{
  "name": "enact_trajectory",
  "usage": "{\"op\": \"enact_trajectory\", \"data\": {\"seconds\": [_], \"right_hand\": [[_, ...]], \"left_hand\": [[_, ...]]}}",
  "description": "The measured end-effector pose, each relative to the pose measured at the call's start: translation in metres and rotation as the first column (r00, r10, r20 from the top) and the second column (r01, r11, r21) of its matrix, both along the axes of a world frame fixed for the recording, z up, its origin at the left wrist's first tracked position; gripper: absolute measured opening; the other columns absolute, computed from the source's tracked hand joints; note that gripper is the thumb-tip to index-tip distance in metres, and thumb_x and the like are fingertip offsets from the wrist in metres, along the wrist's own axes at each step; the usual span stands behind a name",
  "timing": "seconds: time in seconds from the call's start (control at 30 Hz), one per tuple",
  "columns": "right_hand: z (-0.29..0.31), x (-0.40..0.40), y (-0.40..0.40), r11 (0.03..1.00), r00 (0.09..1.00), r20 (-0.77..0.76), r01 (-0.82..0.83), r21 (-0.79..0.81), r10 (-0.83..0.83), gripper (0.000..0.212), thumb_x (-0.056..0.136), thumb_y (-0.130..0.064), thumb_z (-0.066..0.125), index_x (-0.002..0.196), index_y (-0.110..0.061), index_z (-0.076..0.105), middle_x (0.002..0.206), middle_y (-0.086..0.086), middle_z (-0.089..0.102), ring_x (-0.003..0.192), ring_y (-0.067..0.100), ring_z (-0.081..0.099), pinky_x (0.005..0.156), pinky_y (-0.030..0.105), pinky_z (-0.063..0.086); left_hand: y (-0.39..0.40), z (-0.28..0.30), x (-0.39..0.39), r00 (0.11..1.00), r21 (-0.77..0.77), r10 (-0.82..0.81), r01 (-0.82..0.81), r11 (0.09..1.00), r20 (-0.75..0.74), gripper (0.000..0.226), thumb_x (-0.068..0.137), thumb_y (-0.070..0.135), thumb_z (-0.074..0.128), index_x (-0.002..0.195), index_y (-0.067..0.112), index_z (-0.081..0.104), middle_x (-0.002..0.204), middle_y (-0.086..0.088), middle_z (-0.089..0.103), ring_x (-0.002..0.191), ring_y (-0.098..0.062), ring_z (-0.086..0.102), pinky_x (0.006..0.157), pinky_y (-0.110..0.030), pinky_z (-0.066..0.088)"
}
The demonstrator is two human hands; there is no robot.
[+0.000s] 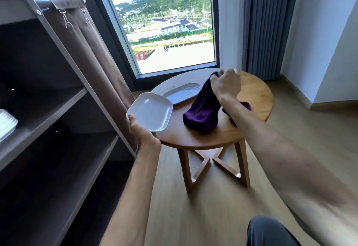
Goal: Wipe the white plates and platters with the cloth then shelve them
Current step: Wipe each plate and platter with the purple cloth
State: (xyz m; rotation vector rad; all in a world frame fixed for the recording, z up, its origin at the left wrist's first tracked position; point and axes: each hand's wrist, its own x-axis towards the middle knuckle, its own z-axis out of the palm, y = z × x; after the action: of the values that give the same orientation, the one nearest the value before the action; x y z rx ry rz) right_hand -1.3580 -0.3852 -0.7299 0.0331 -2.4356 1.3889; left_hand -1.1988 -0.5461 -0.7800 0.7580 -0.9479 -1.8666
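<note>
Plate [150, 111] overhanging table [253, 98] edge

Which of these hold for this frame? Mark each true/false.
1. The left hand holds a white plate by its near edge. True.
2. The right hand is empty. False: it grips the purple cloth at its top, the cloth's lower end bunched on the table.
3. A second white platter lies flat on the round wooden table. True.
4. The held plate rests flat on the table. False: it is held at the table's left edge, toward the shelf unit.
5. The cloth covers the platter on the table. False: the cloth sits to the right of the platter.
</note>
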Motion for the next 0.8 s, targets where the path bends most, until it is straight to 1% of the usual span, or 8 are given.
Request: {"op": "enact_trajectory", "data": {"seconds": [0.13, 0.27, 0.3, 0.4, 0.47, 0.53, 0.67, 0.8], "right_hand": [[0.025, 0.015, -0.017, 0.954, 0.970, 0.093, -0.198, -0.227, 0.223, 0.025, 0.089, -0.020, 0.068, 0.068, -0.017, 0.055, 0.066, -0.003, 0.058, 0.064, 0.016, 0.058, 0.062, 0.026, 0.051], [0.019, 0.049, -0.041, 0.572, 0.559, 0.162, -0.714, -0.404, 0.813, 0.006, 0.087, -0.010, 0.073, 0.094, -0.009, 0.074, 0.099, 0.011, 0.074, 0.097, 0.023, 0.071, 0.083, 0.031, 0.062], [0.014, 0.052, -0.043, 0.591, 0.586, 0.139, -0.720, -0.364, 0.799, 0.017, 0.085, -0.004, 0.072, 0.102, -0.008, 0.074, 0.105, 0.010, 0.073, 0.104, 0.024, 0.069, 0.088, 0.032, 0.060], [-0.006, 0.053, -0.040, 0.915, 0.913, 0.053, -0.404, -0.006, 0.404, 0.052, 0.078, -0.027, 0.080, 0.126, -0.014, 0.064, 0.120, 0.007, 0.062, 0.120, 0.027, 0.055, 0.099, 0.035, 0.049], [-0.025, 0.056, -0.037, 0.967, 0.951, 0.174, -0.252, -0.043, 0.256, 0.083, 0.070, -0.052, 0.083, 0.137, -0.016, 0.051, 0.133, 0.011, 0.054, 0.127, 0.029, 0.048, 0.106, 0.044, 0.044], [-0.037, 0.061, -0.036, 0.891, 0.859, 0.317, -0.287, -0.352, 0.402, 0.084, 0.067, -0.054, 0.086, 0.133, -0.014, 0.056, 0.126, 0.010, 0.063, 0.119, 0.027, 0.060, 0.102, 0.044, 0.052], [-0.042, 0.061, -0.035, 0.567, 0.641, 0.334, -0.193, -0.801, 0.691, 0.034, 0.075, -0.019, 0.087, 0.104, -0.009, 0.071, 0.100, 0.012, 0.076, 0.084, 0.023, 0.076, 0.068, 0.031, 0.062], [-0.047, 0.058, -0.043, 0.472, 0.725, 0.319, -0.010, -0.881, 0.611, 0.039, 0.075, -0.006, 0.084, 0.111, 0.001, 0.069, 0.103, 0.019, 0.074, 0.086, 0.031, 0.072, 0.077, 0.041, 0.063]], "left_hand": [[0.022, 0.009, -0.017, 0.999, 0.034, -0.031, 0.031, 0.999, -0.026, 0.031, 0.110, 0.041, 0.035, 0.121, 0.027, 0.060, 0.120, -0.005, 0.068, 0.112, -0.024, 0.066, 0.106, -0.045, 0.052], [0.043, 0.007, -0.040, 0.994, 0.125, -0.087, 0.094, 0.988, -0.058, 0.041, 0.110, 0.037, 0.039, 0.144, 0.017, 0.051, 0.134, -0.014, 0.064, 0.121, -0.031, 0.064, 0.108, -0.048, 0.050], [0.045, 0.008, -0.042, 0.993, 0.147, -0.090, 0.101, 0.984, -0.081, 0.042, 0.110, 0.037, 0.040, 0.145, 0.016, 0.050, 0.134, -0.015, 0.064, 0.120, -0.032, 0.064, 0.108, -0.048, 0.050], [0.047, 0.011, -0.043, 0.981, 0.197, -0.073, 0.108, 0.974, -0.178, 0.045, 0.111, 0.037, 0.039, 0.146, 0.012, 0.050, 0.135, -0.018, 0.063, 0.123, -0.034, 0.062, 0.111, -0.049, 0.048], [0.047, 0.011, -0.044, 0.971, 0.217, -0.065, 0.117, 0.969, -0.232, 0.047, 0.111, 0.038, 0.038, 0.146, 0.010, 0.050, 0.136, -0.019, 0.063, 0.125, -0.035, 0.061, 0.112, -0.049, 0.046], [0.050, 0.012, -0.045, 0.960, 0.229, -0.091, 0.154, 0.961, -0.266, 0.047, 0.111, 0.039, 0.037, 0.144, 0.009, 0.052, 0.134, -0.019, 0.064, 0.124, -0.035, 0.062, 0.110, -0.047, 0.049], [0.071, 0.015, -0.044, 0.945, 0.257, -0.213, 0.276, 0.926, -0.249, 0.041, 0.108, 0.037, 0.043, 0.140, 0.014, 0.054, 0.121, -0.014, 0.069, 0.112, -0.031, 0.066, 0.095, -0.041, 0.055], [0.068, 0.015, -0.042, 0.951, 0.262, -0.241, 0.286, 0.922, -0.193, 0.036, 0.104, 0.021, 0.052, 0.140, 0.017, 0.051, 0.117, -0.014, 0.068, 0.107, -0.034, 0.067, 0.090, -0.048, 0.059]]}}
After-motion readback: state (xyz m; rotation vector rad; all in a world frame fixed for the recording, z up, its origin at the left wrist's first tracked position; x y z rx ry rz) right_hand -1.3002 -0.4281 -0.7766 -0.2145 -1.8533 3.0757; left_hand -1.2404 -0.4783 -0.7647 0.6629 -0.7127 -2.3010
